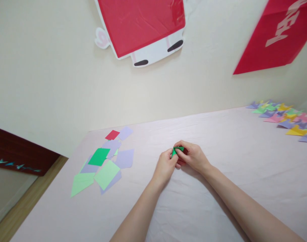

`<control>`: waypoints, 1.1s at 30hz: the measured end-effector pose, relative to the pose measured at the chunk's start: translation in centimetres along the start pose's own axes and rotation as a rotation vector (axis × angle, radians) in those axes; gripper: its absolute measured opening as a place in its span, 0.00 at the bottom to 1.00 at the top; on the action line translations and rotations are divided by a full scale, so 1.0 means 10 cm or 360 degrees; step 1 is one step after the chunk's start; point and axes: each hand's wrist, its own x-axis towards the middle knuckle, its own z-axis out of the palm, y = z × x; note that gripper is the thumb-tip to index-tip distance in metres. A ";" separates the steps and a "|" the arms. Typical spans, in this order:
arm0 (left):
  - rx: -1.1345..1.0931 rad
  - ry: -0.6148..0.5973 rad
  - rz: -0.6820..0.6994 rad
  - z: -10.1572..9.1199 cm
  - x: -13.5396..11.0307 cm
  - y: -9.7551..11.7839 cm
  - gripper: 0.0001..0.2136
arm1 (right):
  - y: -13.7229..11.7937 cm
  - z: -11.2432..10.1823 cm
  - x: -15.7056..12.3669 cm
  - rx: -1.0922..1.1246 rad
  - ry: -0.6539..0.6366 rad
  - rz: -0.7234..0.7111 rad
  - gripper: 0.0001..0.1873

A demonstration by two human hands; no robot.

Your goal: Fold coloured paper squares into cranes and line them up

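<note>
The fingers of the left hand and right hand pinch a folded green paper from both sides. Under it spreads the pale table. Left of it lie loose paper sheets, mostly lilac and green; far to its right, rows of multicoloured pointed paper pieces.

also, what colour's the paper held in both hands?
Green; the paper shows in the head view.
</note>
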 end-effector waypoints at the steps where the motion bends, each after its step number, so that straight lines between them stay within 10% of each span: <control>1: 0.0000 0.0000 0.0000 0.00 0.00 0.00 0.06 | 0.00 0.00 0.00 -0.0009 0.0012 0.0008 0.07; 20: -0.0213 -0.0161 -0.0125 -0.07 -0.05 0.15 0.13 | 0.04 0.01 0.00 0.0465 0.0004 0.0159 0.09; 33: 0.0054 0.0107 0.0142 -0.03 -0.07 -0.04 0.17 | 0.06 0.03 0.00 0.0672 0.0037 0.0229 0.11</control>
